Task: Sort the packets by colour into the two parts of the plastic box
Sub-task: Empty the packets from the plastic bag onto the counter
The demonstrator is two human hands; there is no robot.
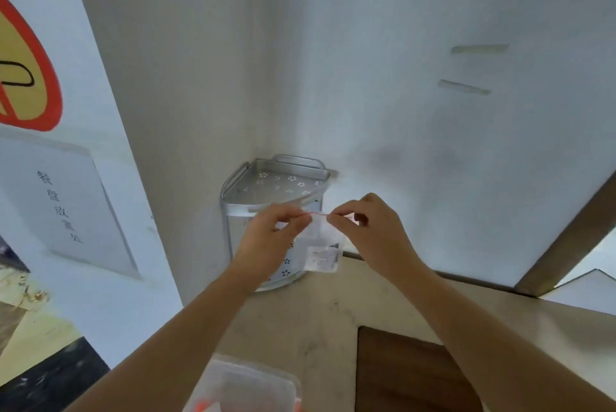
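Nearest the camera, at the bottom edge, a clear plastic box (246, 385) sits on the pale tabletop (320, 318), with something orange just showing inside it; its divider and second compartment are cut off by the frame. Farther in, a person raises both bare arms over the tabletop. The left hand (270, 231) and the right hand (370, 228) each pinch a top corner of a small clear zip bag (321, 245) with a red seal line, fingers (301, 219) clamped on its upper edge, the bag hanging between them with a pale labelled packet (322, 260) in its lower part. Behind the bag, a perforated metal corner rack (276, 181) stands against the white walls at the far left of the tabletop.

The risk from here appears to lie in the pull: if the seal gives suddenly, the bag could jerk and tip the packet out onto the tabletop or against the rack, well away from the box. Blur leaves the packet's colour uncertain, so it could easily go into the wrong compartment.
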